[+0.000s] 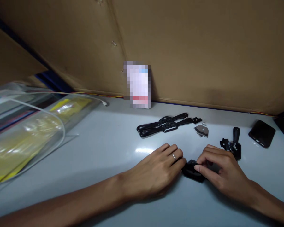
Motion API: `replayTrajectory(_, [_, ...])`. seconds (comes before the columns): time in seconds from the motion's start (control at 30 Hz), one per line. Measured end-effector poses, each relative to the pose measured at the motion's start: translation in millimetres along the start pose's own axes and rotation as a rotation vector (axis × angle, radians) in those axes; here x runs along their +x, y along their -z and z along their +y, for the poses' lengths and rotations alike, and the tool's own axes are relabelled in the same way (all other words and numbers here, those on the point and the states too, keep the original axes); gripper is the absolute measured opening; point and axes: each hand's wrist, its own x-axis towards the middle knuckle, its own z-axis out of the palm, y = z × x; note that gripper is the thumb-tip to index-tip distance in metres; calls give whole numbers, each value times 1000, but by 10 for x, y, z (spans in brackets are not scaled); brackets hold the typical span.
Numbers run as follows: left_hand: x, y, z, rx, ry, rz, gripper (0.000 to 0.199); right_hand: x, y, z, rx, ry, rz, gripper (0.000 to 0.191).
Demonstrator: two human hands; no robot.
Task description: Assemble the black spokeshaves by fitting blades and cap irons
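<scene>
A small black angular piece lies between my two hands near the front of the grey table. My left hand, with a ring on one finger, is closed at the piece's left end. Thumb and fingers of my right hand pinch together over its right side. Beyond them lie two long black-handled tools side by side, with metal blades and a small black notched part to their right. Just past my right hand sits a black tool part with a short handle.
A dark phone-like object rests at the right. Clear plastic bags with yellow contents and a white cable cover the left. A blurred upright packet leans on the brown cardboard wall behind.
</scene>
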Motion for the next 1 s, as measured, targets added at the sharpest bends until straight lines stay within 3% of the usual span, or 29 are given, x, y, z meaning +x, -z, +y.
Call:
replayTrajectory(0.4, [-7,-22,-6,-2,7,-7,18,-13,11,11,-90,21,-66,18])
replayTrajectory(0.53, [-8,-15,-3,-9,10,-12,19,42,78,111,-182,49,62,24])
replayTrajectory(0.67, [-1,-13,2,-19,10,-13,20,147,212,378,-460,98,201,21])
replayTrajectory(0.87, [-4,-41,1,-16,4,13,22,274,282,796,-753,100,29,56])
replayTrajectory(1.0, [2,-42,-2,-10,5,22,22,293,271,805,-847,83,-33,67])
